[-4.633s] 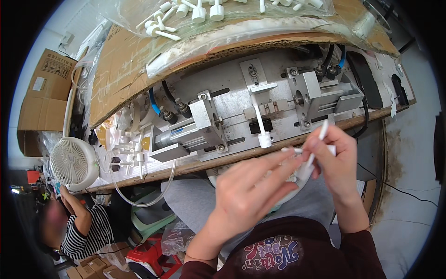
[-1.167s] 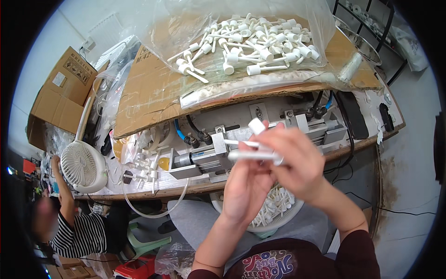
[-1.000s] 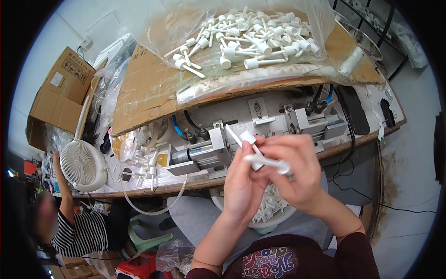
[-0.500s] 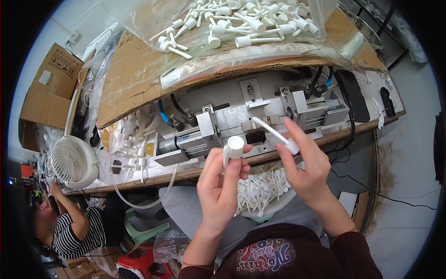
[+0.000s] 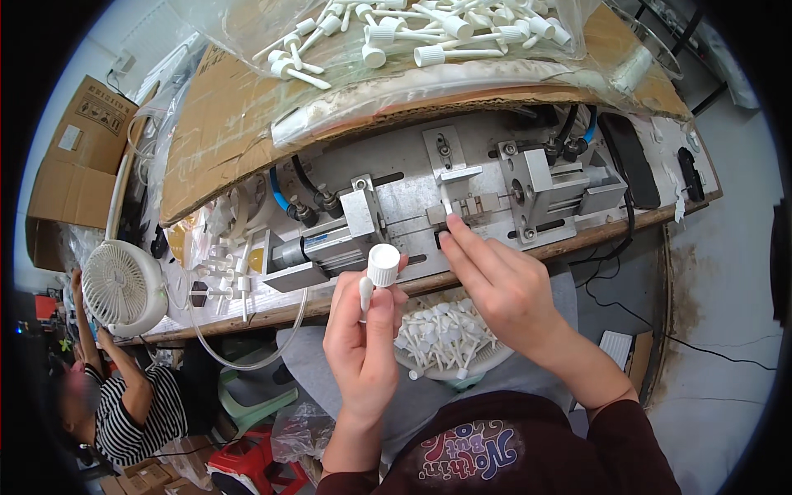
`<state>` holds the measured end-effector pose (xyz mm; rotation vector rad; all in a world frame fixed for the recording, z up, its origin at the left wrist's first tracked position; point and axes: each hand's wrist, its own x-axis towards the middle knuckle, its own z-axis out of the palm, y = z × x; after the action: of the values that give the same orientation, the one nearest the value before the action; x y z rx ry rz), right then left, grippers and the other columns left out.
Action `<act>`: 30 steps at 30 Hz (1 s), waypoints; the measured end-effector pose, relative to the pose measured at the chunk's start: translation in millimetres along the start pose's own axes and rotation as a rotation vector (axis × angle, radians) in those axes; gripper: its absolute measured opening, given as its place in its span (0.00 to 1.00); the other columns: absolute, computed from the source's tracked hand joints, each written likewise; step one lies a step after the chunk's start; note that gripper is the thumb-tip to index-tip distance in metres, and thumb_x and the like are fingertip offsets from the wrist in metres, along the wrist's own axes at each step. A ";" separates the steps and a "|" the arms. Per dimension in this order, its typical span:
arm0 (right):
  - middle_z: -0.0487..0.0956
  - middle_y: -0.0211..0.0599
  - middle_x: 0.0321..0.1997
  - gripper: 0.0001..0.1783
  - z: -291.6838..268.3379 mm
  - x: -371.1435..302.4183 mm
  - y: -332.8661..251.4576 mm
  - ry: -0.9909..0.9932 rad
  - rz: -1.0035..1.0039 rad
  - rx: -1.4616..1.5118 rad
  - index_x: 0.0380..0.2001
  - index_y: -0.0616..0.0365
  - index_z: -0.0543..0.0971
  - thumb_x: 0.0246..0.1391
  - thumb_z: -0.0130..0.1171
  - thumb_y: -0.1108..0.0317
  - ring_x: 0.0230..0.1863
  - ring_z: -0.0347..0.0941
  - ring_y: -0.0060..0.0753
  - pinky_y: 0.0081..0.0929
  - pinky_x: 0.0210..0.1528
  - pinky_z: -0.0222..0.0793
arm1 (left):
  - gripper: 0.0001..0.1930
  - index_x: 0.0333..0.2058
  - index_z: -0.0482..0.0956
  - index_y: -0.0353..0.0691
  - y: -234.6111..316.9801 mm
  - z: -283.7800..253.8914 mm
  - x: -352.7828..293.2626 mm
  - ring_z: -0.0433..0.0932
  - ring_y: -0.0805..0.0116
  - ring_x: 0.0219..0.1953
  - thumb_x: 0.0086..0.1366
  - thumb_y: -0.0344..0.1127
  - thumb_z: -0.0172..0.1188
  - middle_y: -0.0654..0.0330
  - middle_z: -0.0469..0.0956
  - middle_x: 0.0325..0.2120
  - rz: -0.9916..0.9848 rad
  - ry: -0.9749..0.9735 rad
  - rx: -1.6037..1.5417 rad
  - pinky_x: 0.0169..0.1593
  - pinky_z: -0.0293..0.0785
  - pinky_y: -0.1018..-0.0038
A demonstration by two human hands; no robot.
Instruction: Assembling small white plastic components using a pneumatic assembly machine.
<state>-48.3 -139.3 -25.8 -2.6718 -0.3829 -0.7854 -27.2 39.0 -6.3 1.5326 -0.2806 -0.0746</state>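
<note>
Clasping a cap (image 5: 384,266) in our left hand (image 5: 363,334), we touch a rod (image 5: 447,200) at the metal block (image 5: 487,204); right hand's (image 5: 507,289) grip unclear.

the left hand (image 5: 363,338) holds a white ribbed cap (image 5: 384,266), with a rounded white stick (image 5: 365,292) just beside it. the right hand (image 5: 513,297) has its fingers against a thin white stick (image 5: 447,198) at a small metal block; their grip is hidden. a round basket (image 5: 493,358) of capped sticks sits below. more capped sticks (image 5: 458,25) lie in clear plastic above; a fan (image 5: 124,289) stands left.
</note>
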 end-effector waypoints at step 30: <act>0.81 0.45 0.53 0.13 -26.7 -4.2 16.6 -0.043 -0.048 0.144 0.36 0.61 0.79 0.44 0.64 0.72 0.37 0.81 0.30 0.22 0.34 0.74 | 0.19 0.57 0.72 0.29 4.9 -17.5 4.8 0.75 0.76 0.42 0.68 0.21 0.54 0.56 0.78 0.41 -0.022 -0.176 -0.099 0.41 0.69 0.80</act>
<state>-58.6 -165.3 -10.9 -2.5568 -0.4967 -0.6873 -19.2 55.2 -1.1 1.4330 -0.3939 -0.2382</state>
